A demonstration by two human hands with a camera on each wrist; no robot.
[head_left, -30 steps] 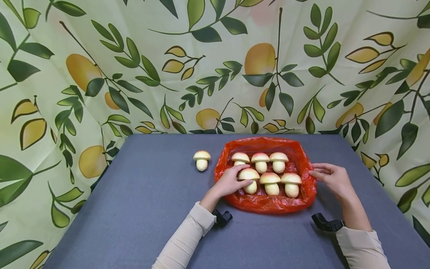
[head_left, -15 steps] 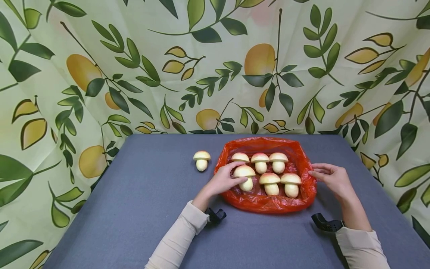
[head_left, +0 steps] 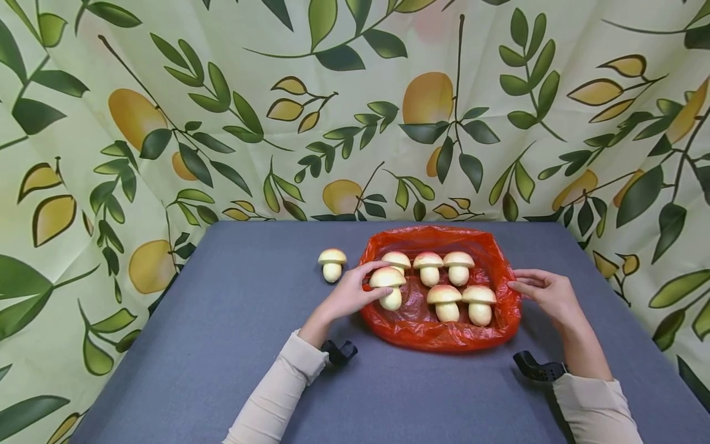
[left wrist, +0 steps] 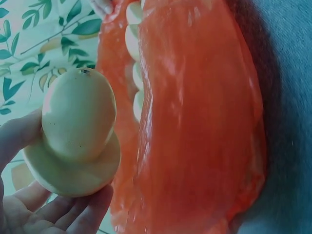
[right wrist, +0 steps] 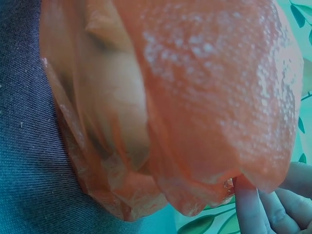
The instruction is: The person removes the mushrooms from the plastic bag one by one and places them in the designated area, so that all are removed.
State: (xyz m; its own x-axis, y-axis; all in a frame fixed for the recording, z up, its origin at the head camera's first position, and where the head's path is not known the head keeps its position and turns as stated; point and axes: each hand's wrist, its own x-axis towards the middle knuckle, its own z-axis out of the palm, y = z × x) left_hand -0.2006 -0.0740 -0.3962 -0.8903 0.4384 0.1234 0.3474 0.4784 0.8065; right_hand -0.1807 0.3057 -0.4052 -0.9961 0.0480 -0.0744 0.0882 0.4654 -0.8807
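Observation:
My left hand (head_left: 346,295) grips a toy mushroom (head_left: 388,279) with a pale stem and a reddish-cream cap, lifted over the left rim of a red plastic bag (head_left: 438,340). In the left wrist view, thumb and fingers wrap round this mushroom's (left wrist: 80,119) cap, its stem end facing the camera. Inside the open bag stand several similar mushrooms: a back row (head_left: 428,266) of three and two in front (head_left: 444,302). On the right, my right hand (head_left: 548,295) pinches the bag's edge; its fingers (right wrist: 248,207) meet the plastic in the right wrist view.
One more mushroom (head_left: 332,265) stands on the grey-blue tabletop (head_left: 233,333), left of the bag. A curtain (head_left: 355,111) printed with leaves and fruit hangs behind the table. Black wrist devices (head_left: 540,368) are worn on both arms.
The left hand has lifted the mushroom out of the front row's left end and carried it leftward to the bag's left rim. The right hand stays at the bag's edge.

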